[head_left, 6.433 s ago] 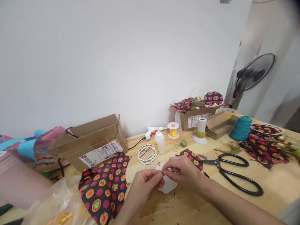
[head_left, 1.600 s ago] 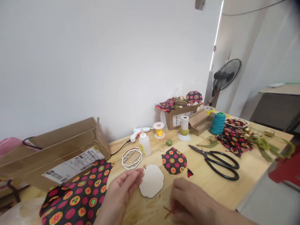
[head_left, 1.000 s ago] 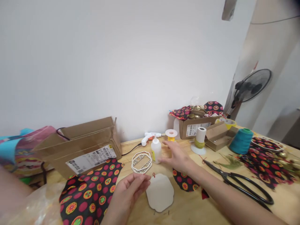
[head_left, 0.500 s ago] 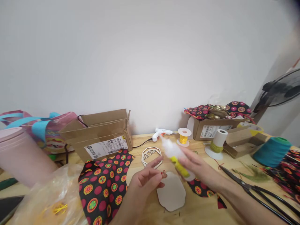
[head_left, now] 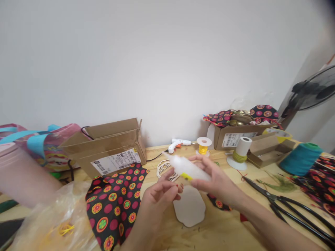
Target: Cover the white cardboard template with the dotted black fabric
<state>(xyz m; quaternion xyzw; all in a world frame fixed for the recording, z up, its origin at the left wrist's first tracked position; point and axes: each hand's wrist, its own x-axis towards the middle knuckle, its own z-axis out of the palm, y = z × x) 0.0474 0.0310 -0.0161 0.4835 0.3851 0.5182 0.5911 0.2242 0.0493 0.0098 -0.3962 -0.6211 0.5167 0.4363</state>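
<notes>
My right hand (head_left: 211, 177) is wrapped round a white glue bottle (head_left: 187, 167) with a yellow label, tilted so its nozzle points up and to the left. My left hand (head_left: 162, 195) pinches a small loop of red cord (head_left: 181, 186); most of it is hidden by the fingers. Just right of those fingertips, a pale scallop-edged panel (head_left: 190, 207) lies flat on the wooden table. Behind both hands lies a cut-out lattice frame (head_left: 165, 170), partly covered by the bottle and fingers.
Patterned black fabric (head_left: 115, 205) and a plastic bag (head_left: 52, 223) lie left, before a cardboard box (head_left: 115, 150). A glue gun (head_left: 179, 143) and yellow spool (head_left: 203, 146) sit at the back. Black scissors (head_left: 272, 197) and a teal thread cone (head_left: 300, 158) are right.
The glue bottle has tipped further over to the left in my right hand, its nozzle now lower. My left hand keeps its pinch on the red cord. The whole view has shifted slightly.
</notes>
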